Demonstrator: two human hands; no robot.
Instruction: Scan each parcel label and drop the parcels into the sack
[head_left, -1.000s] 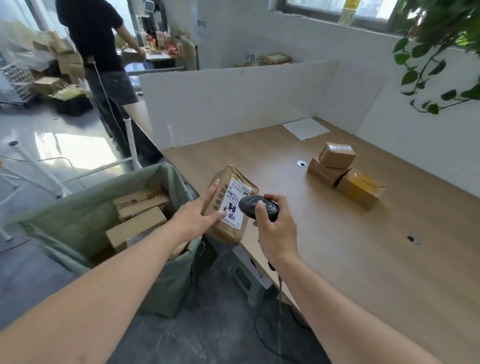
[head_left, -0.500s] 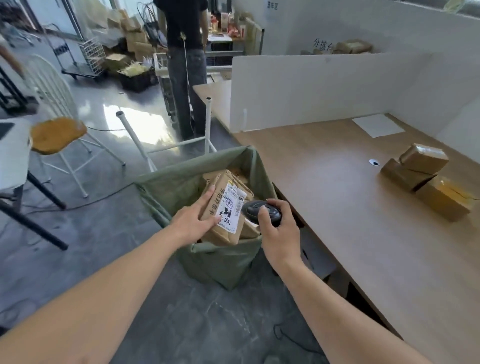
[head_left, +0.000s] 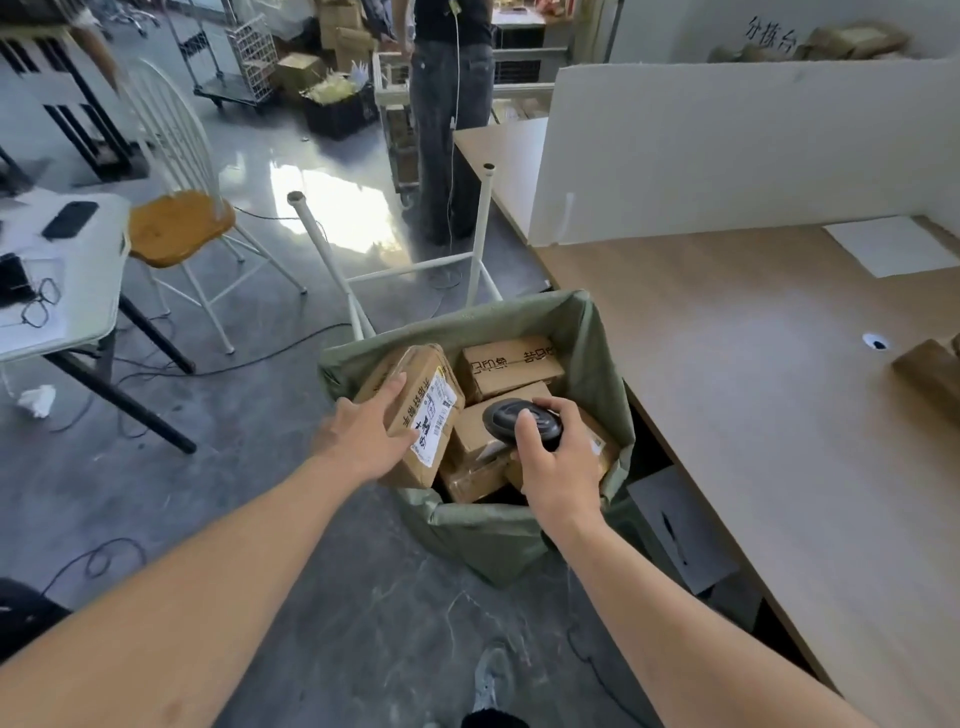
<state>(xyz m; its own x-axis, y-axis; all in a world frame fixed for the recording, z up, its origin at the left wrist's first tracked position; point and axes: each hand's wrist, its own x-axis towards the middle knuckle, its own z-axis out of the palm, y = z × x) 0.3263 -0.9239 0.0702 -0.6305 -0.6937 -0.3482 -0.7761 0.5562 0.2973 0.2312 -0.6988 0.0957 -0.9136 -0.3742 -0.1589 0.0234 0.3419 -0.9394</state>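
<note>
1. Holding the parcel (head_left: 410, 410) over the open sack (head_left: 589, 332), I have my left hand (head_left: 363, 434) spread along its side, fingers nearly straight and thumb under the near edge, so my left grip is a loose, open-handed clasp.
2. A second ago this parcel was level with the worktop (head_left: 753, 389) edge, its label facing the scanner (head_left: 522, 422); now it sits above the sack's left side, tilted, just beside the boxes already inside.
3. I judge from that shift that the scan is done and the drop is the step in hand; letting go should let it slide down among the others.
4. My right hand (head_left: 558, 462) is curled round the scanner, thumb on top, so that grip is closed firmly on it, above the sack's near right corner.
5. The white label (head_left: 436, 421) carries black printing and a bold handwritten mark; a column of Chinese characters runs along the box beside it, too small for me to read surely.
6. A box (head_left: 511, 364) deeper in the sack bears printed characters that I cannot make out.
7. The back wall shows three large characters (head_left: 771, 34), apparently "分拣台".
8. More parcels (head_left: 930, 371) wait at the worktop's right edge, so the task is unfinished.
</note>
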